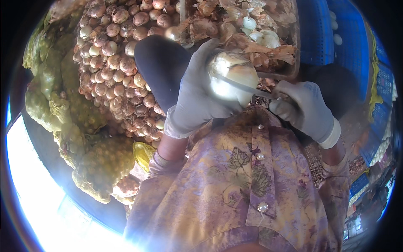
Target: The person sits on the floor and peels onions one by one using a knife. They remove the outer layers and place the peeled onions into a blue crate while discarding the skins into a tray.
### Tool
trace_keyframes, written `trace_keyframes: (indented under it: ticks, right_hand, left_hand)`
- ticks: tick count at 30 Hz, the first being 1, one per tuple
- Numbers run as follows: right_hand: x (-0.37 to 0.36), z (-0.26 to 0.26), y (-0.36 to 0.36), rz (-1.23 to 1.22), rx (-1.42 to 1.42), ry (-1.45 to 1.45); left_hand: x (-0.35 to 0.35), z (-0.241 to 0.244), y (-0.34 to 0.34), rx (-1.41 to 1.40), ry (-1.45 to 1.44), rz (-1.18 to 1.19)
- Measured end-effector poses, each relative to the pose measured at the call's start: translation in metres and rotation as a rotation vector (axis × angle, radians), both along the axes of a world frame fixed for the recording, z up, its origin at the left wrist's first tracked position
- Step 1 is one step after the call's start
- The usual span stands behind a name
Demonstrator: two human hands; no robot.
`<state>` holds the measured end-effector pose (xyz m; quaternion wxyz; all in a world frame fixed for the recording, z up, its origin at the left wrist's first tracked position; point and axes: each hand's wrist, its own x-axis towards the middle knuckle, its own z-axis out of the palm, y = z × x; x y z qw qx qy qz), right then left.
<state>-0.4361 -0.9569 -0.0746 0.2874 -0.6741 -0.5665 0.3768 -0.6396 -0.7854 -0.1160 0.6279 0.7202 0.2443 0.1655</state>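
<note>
A large, mostly peeled white onion rests in my left hand, which wears a pale glove and wraps around it from the side and below. My right hand, gloved too, is closed on a knife, with the handle largely hidden by the fingers. The thin blade of the knife lies across the front of the onion. Some brownish skin remains near the onion's top. Just beyond my hands stands a crate holding papery onion skins and a few pale peeled pieces.
A big heap of unpeeled onions spreads on the left. Yellow-green mesh sacks filled with onions line its outer side. Blue plastic crates stand on the right, with white onions in one. My dark-clad knee rises beside the heap.
</note>
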Motion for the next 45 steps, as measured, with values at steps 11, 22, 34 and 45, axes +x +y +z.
trace_keyframes:
  ticks: [11, 22, 34, 45]
  right_hand:
    - [-0.007, -0.011, -0.013, -0.084, 0.131, -0.366]
    - [-0.009, -0.024, -0.010, -0.107, 0.126, -0.107]
    - [-0.028, -0.039, 0.001, -0.548, -0.045, 0.842]
    - [-0.028, -0.042, 0.036, -0.522, 0.241, 0.704]
  left_hand:
    - [-0.003, -0.008, -0.003, -0.693, -0.128, 0.084]
    - [-0.007, -0.016, -0.005, -0.438, -0.021, -0.012]
    - [-0.011, -0.017, -0.009, -0.653, -0.123, -0.021]
    - [-0.018, -0.001, -0.028, -0.962, 0.067, 0.031]
